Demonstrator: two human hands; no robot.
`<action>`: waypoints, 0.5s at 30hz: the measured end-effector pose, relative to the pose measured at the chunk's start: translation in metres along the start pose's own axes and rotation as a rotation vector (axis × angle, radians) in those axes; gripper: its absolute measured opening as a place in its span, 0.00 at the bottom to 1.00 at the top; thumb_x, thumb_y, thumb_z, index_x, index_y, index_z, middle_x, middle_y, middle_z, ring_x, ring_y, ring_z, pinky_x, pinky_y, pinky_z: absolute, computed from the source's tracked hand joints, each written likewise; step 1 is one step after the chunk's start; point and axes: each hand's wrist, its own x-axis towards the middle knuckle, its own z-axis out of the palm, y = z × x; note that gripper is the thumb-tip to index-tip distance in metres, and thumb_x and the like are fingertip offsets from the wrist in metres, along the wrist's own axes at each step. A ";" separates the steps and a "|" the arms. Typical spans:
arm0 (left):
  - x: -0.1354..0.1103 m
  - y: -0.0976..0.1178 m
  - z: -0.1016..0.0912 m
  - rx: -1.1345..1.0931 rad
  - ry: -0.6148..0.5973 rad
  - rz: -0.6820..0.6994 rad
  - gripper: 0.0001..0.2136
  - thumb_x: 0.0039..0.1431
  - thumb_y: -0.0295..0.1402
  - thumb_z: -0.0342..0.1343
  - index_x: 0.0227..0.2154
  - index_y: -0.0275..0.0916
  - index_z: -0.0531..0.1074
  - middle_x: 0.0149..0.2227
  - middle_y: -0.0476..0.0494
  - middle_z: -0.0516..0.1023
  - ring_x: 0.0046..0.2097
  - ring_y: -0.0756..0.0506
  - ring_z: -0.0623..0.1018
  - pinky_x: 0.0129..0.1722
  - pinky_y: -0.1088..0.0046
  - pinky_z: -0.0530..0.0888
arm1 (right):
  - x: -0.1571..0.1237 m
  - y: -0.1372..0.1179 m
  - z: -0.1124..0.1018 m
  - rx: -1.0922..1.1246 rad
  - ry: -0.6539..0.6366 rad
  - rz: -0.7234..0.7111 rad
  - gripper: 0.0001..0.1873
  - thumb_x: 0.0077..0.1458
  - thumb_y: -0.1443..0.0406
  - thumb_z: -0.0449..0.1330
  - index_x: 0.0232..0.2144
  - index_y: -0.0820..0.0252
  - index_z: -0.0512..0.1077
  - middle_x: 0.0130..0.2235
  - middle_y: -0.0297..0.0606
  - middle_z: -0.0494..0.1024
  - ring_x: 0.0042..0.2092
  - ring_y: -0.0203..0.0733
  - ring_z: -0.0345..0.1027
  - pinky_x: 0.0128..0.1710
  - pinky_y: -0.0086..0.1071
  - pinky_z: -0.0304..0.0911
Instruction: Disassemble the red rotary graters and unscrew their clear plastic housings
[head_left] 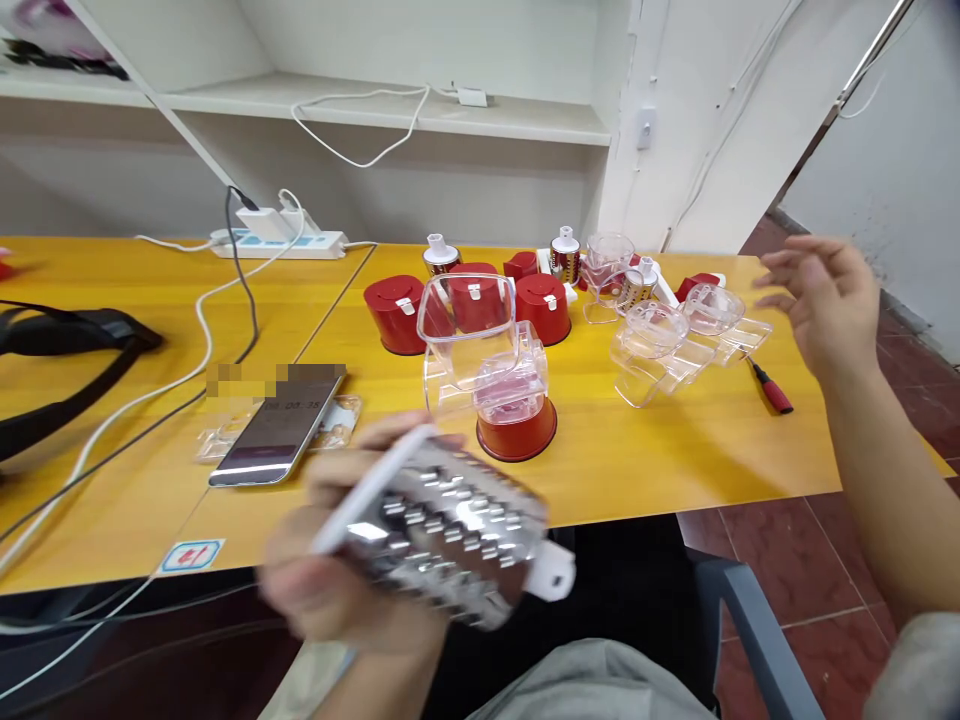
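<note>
My left hand [341, 570] is closed around a shiny metal grater drum [450, 530] with a white rim, held low in front of the yellow table [645, 450]; both are blurred. Just beyond it stands a clear plastic grater housing on a red base [495, 385]. My right hand [821, 295] is raised over the table's right end with fingers spread and holds nothing. Nearest to it lie clear plastic housings [675, 345] and a red-handled screwdriver [771, 388].
Three red bases [472, 305] and further drums [564, 255] stand at the back of the table. A phone [276, 440], a power strip [277, 240] with cables, and a black strap [67, 355] lie to the left. A chair arm [757, 630] is at lower right.
</note>
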 end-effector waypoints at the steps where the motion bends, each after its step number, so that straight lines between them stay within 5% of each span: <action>1: -0.013 -0.004 0.019 -0.044 -0.002 0.006 0.26 0.62 0.69 0.64 0.31 0.50 0.78 0.43 0.43 0.79 0.54 0.31 0.81 0.43 0.49 0.86 | -0.033 -0.017 0.005 0.039 -0.122 -0.062 0.40 0.68 0.27 0.55 0.68 0.38 0.72 0.71 0.49 0.74 0.60 0.56 0.81 0.53 0.49 0.83; 3: -0.036 -0.018 0.059 -0.106 -0.049 0.077 0.26 0.63 0.62 0.70 0.26 0.46 0.72 0.41 0.45 0.78 0.54 0.32 0.84 0.52 0.46 0.86 | -0.097 -0.047 0.024 0.088 -0.424 -0.172 0.51 0.46 0.28 0.77 0.68 0.29 0.74 0.70 0.41 0.78 0.58 0.61 0.83 0.50 0.50 0.86; 4: -0.046 -0.026 0.077 -0.129 0.010 0.208 0.25 0.70 0.57 0.67 0.26 0.44 0.71 0.43 0.46 0.79 0.56 0.33 0.85 0.54 0.46 0.86 | -0.124 -0.058 0.035 0.084 -0.557 -0.299 0.57 0.46 0.34 0.81 0.74 0.30 0.68 0.73 0.42 0.74 0.64 0.62 0.81 0.55 0.50 0.86; 6: -0.061 -0.039 0.104 -0.178 0.030 0.359 0.23 0.76 0.49 0.64 0.28 0.41 0.70 0.50 0.46 0.80 0.61 0.34 0.87 0.60 0.50 0.86 | -0.157 -0.070 0.055 0.134 -0.491 -0.486 0.59 0.52 0.46 0.84 0.78 0.39 0.63 0.70 0.47 0.77 0.69 0.62 0.76 0.65 0.52 0.81; 7: -0.066 -0.044 0.113 -0.184 0.010 0.327 0.22 0.78 0.46 0.62 0.29 0.39 0.70 0.54 0.46 0.80 0.65 0.35 0.85 0.65 0.53 0.84 | -0.163 -0.071 0.060 0.144 -0.422 -0.507 0.53 0.56 0.51 0.83 0.77 0.43 0.65 0.68 0.47 0.79 0.68 0.60 0.77 0.66 0.51 0.80; 10: -0.073 -0.048 0.121 -0.148 -0.195 0.205 0.13 0.78 0.46 0.62 0.46 0.41 0.81 0.69 0.39 0.75 0.75 0.35 0.77 0.74 0.59 0.77 | -0.147 -0.058 0.047 0.115 -0.163 -0.465 0.38 0.60 0.59 0.80 0.69 0.49 0.74 0.61 0.45 0.82 0.59 0.54 0.82 0.57 0.44 0.83; 12: -0.069 -0.044 0.114 -0.137 -0.292 0.211 0.19 0.76 0.43 0.64 0.64 0.46 0.77 0.76 0.37 0.68 0.79 0.35 0.71 0.77 0.57 0.74 | -0.114 -0.039 0.015 0.062 0.090 -0.434 0.38 0.56 0.57 0.82 0.66 0.49 0.77 0.60 0.44 0.81 0.54 0.55 0.83 0.46 0.44 0.84; 13: -0.064 -0.040 0.108 -0.139 -0.290 0.264 0.24 0.74 0.40 0.65 0.70 0.49 0.73 0.77 0.39 0.67 0.80 0.36 0.69 0.78 0.55 0.74 | -0.094 -0.028 -0.006 0.018 0.246 -0.405 0.38 0.56 0.54 0.81 0.65 0.48 0.77 0.61 0.44 0.80 0.52 0.55 0.83 0.42 0.44 0.84; 15: -0.046 -0.031 0.092 -0.122 -0.187 0.461 0.28 0.69 0.35 0.68 0.69 0.56 0.71 0.74 0.47 0.71 0.77 0.39 0.72 0.75 0.54 0.77 | -0.047 -0.002 -0.046 -0.158 0.315 -0.256 0.33 0.69 0.47 0.71 0.71 0.40 0.71 0.59 0.42 0.81 0.47 0.52 0.83 0.40 0.46 0.83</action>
